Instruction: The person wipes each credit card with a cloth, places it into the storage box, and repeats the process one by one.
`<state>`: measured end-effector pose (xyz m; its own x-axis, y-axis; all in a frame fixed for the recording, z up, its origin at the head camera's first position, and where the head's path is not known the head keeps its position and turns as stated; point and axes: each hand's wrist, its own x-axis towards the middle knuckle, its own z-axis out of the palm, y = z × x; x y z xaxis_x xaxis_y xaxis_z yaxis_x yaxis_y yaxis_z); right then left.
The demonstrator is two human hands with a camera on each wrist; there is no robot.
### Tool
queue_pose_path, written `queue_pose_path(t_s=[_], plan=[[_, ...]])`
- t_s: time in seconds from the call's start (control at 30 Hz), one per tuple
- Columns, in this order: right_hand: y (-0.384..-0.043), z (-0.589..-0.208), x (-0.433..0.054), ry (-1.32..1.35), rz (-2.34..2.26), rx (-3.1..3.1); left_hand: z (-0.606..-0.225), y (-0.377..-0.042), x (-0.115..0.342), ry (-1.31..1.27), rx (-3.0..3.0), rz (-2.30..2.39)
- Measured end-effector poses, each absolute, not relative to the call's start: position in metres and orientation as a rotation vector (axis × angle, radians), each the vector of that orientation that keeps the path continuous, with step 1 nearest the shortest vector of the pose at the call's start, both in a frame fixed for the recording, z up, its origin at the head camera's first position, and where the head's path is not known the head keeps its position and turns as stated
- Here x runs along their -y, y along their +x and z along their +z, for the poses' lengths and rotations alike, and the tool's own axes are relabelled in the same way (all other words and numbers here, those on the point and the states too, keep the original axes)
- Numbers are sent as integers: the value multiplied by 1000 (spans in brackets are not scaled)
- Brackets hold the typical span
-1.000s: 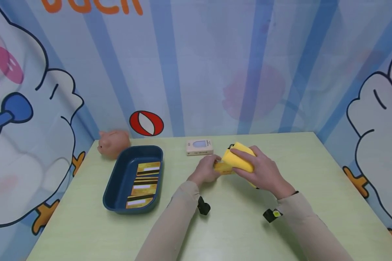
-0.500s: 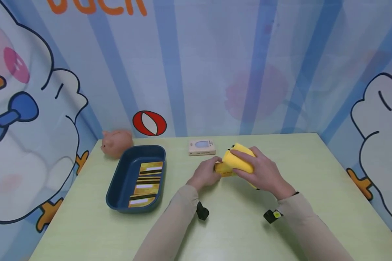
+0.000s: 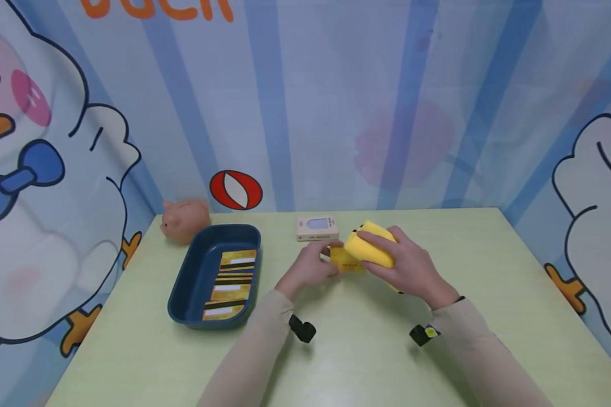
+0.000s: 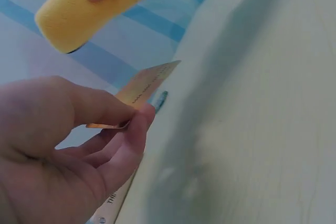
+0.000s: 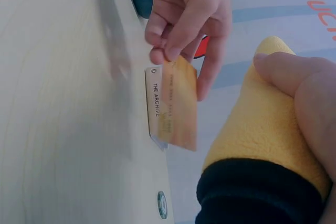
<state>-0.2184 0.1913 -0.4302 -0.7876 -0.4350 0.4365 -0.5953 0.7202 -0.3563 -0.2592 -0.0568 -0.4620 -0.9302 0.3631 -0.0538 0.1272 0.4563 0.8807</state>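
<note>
My left hand (image 3: 308,265) pinches a gold bank-type card (image 3: 345,260) by one end, between thumb and fingers. In the left wrist view that card (image 4: 149,82) is tilted, with raised lettering along it. My right hand (image 3: 404,268) grips a soft, fuzzy yellow cloth thing (image 3: 374,243), its thumb pressed into the fabric. In the right wrist view the yellow cloth (image 5: 257,124) ends in a thick black band (image 5: 260,190). It hangs close above the card and overlaps its far end in the head view.
A dark blue tray (image 3: 185,288) with several gold cards (image 3: 231,291) stands at left. Behind it sits a pink piggy bank (image 3: 185,220). A pale small box (image 3: 317,228) marked THE ARCHIVE lies near the back edge. A poker chip (image 5: 163,204) lies on the table.
My left hand has shifted a little left and its fingers have loosened, showing more of the card. The right hand and yellow cloth stay about in place. The head view has turned slightly left.
</note>
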Motion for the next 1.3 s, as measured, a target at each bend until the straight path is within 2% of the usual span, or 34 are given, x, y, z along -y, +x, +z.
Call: queue_pose_path(t_s=[0.77, 1.3], plan=[[-221, -432, -161, 1005, 566, 2564, -445, -228, 69, 459, -1970, 1937], [-217, -439, -148, 1020, 473, 2427, -438, -214, 66, 473, -2017, 2023]])
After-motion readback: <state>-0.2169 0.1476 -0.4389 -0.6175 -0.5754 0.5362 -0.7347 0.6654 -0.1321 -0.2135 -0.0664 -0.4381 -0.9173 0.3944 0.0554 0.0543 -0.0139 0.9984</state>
